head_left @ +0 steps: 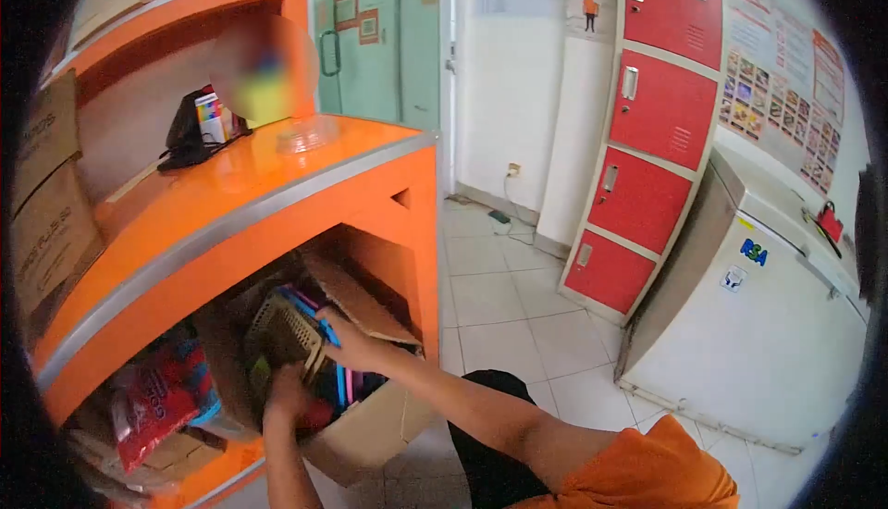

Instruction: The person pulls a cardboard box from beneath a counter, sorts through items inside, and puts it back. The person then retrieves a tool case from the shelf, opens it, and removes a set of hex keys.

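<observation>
An open cardboard box [365, 440] sits half inside the lower shelf of the orange counter, with both my hands in it. A beige slotted plastic basket [289, 328] leans in the box. Beside it stand flat blue and pink plastic pieces [340, 384], whose kind I cannot make out. My right hand [350, 342] is closed on the upper edge of a blue piece, right of the basket. My left hand [289, 398] reaches down by the basket's lower end, its fingers mostly hidden. Something red shows next to it, partly covered.
The orange counter [250, 190] has a metal edge above the box and carries a clear plastic container [307, 134] and a black bag [192, 125]. A red plastic packet [153, 407] lies on the lower shelf. Red lockers [638, 199] and a white chest freezer [740, 324] stand right.
</observation>
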{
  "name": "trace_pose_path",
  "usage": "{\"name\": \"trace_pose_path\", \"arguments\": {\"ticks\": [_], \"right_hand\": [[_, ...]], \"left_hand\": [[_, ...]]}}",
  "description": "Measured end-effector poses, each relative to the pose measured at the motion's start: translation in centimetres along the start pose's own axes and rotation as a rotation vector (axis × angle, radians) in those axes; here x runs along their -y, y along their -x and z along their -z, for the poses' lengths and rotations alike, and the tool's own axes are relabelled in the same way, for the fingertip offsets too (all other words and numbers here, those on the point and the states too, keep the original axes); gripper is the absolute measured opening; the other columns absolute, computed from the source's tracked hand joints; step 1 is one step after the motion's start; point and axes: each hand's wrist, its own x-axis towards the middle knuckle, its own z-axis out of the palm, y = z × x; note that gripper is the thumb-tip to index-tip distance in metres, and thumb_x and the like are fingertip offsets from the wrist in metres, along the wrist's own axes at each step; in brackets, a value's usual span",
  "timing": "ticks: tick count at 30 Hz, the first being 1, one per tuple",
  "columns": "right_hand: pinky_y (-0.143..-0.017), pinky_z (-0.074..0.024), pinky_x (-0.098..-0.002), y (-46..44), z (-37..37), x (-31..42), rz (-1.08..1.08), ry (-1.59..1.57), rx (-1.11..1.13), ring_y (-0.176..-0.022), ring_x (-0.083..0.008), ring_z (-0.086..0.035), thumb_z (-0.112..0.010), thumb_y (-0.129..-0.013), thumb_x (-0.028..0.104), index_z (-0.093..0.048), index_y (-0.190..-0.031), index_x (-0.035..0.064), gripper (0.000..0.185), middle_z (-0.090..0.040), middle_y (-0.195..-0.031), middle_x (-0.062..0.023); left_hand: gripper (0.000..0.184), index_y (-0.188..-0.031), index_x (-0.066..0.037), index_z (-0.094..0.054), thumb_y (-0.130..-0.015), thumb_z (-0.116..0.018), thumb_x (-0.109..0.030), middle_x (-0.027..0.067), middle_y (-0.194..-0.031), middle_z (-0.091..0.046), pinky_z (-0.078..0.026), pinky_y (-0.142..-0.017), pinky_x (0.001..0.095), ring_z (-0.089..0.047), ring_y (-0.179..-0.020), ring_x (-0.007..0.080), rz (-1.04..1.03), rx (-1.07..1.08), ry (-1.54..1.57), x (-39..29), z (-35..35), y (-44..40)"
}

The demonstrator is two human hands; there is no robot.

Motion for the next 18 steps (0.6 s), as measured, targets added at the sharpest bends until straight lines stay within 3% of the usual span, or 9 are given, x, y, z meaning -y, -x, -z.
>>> {"name": "trace_pose_path", "arguments": {"ticks": [3,6,9,10,13,16,18], "right_hand": [[-0.110,-0.0398,-0.0501,2.4,6.8,7.5,-0.039,-0.107,0.337,-0.140,-0.0465,-0.038,-0.064,-0.095,0.026,-0.024,-0.154,0.0076,0.074,-0.024,-0.157,-0.0293],[-0.116,-0.0263,-0.0630,5.7,5.1,10.2,-0.076,0.454,0.217,-0.147,-0.0513,-0.022,-0.066,-0.092,0.045,-0.016,-0.160,0.0128,0.091,-0.005,-0.164,-0.0278],[-0.114,-0.0203,-0.0701,7.8,1.5,7.2,0.260,0.729,-0.028,-0.148,-0.0541,-0.012,-0.061,-0.089,0.065,-0.019,-0.161,0.0179,0.095,-0.004,-0.165,-0.0255],[-0.115,-0.0169,-0.0700,7.3,0.7,6.4,0.195,0.705,-0.021,-0.151,-0.0492,-0.004,-0.060,-0.086,0.069,-0.027,-0.159,0.0202,0.094,-0.006,-0.165,-0.0241],[-0.116,-0.0158,-0.0690,5.2,1.1,6.1,0.106,0.769,0.088,-0.151,-0.0474,-0.006,-0.061,-0.087,0.068,-0.032,-0.157,0.0199,0.090,-0.007,-0.165,-0.0226],[-0.117,-0.0156,-0.0667,3.3,-1.0,5.1,0.178,0.783,-0.007,-0.152,-0.0451,-0.008,-0.069,-0.082,0.066,-0.041,-0.152,0.0150,0.092,-0.009,-0.165,-0.0201],[-0.119,-0.0153,-0.0650,3.4,-1.1,4.1,0.215,0.779,-0.077,-0.152,-0.0427,-0.009,-0.076,-0.077,0.060,-0.045,-0.150,0.0111,0.093,-0.010,-0.165,-0.0196]], "left_hand": [[0.071,-0.143,-0.003,-0.048,-0.076,-0.072,-0.001,0.0224,-0.138,-0.057,-0.047,-0.106,0.0452,-0.056,-0.128,0.0391,0.053,0.155,0.026,-3.2,1.9,0.9],[0.071,-0.143,-0.003,-0.048,-0.076,-0.073,-0.001,0.0213,-0.138,-0.058,-0.047,-0.106,0.0448,-0.056,-0.127,0.0386,0.090,0.197,0.027,-5.1,1.9,0.4],[0.069,-0.141,-0.003,-0.050,-0.077,-0.074,-0.001,0.0210,-0.137,-0.058,-0.048,-0.105,0.0443,-0.057,-0.126,0.0380,0.087,0.126,0.020,-5.2,1.2,-1.4],[0.068,-0.141,-0.003,-0.050,-0.078,-0.074,-0.002,0.0209,-0.137,-0.059,-0.048,-0.105,0.0441,-0.057,-0.126,0.0378,0.084,0.104,0.020,-5.2,1.0,-2.0],[0.065,-0.140,-0.003,-0.052,-0.079,-0.074,-0.002,0.0207,-0.136,-0.060,-0.048,-0.104,0.0436,-0.058,-0.125,0.0371,0.085,0.045,0.027,-4.8,1.1,-2.9],[0.062,-0.138,-0.003,-0.053,-0.080,-0.074,-0.002,0.0205,-0.135,-0.061,-0.049,-0.103,0.0431,-0.058,-0.125,0.0365,0.106,-0.038,0.075,-3.7,1.9,-2.2],[0.060,-0.137,-0.002,-0.054,-0.081,-0.074,-0.003,0.0203,-0.134,-0.061,-0.049,-0.103,0.0427,-0.059,-0.124,0.0361,0.059,-0.240,0.154,-5.2,2.8,0.4]]}}
